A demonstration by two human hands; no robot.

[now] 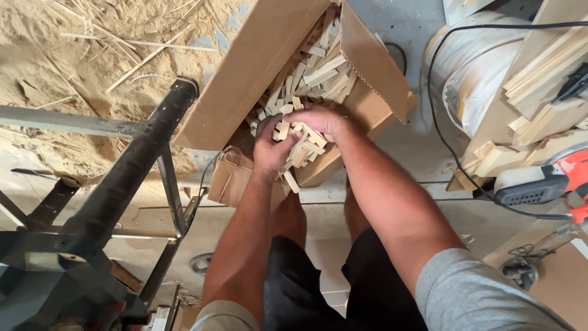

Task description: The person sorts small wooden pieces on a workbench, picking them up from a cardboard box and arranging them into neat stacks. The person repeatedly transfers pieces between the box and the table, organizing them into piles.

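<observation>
An open cardboard box (245, 73) lies on the floor ahead, filled with several small pale wooden blocks (318, 67). My left hand (269, 150) and my right hand (321, 119) are pressed together at the box's near edge, cupped around a bunch of these blocks (300, 147). A few blocks stick out between my fingers. A thin bracelet sits on my right wrist. My bare legs in black shorts are below.
A black metal stand (122, 184) rises at left over sawdust (67, 67). At right are a white bucket (471, 67), stacked wood strips (539, 67), an orange and white power tool (545, 181) and a black cable (438, 129).
</observation>
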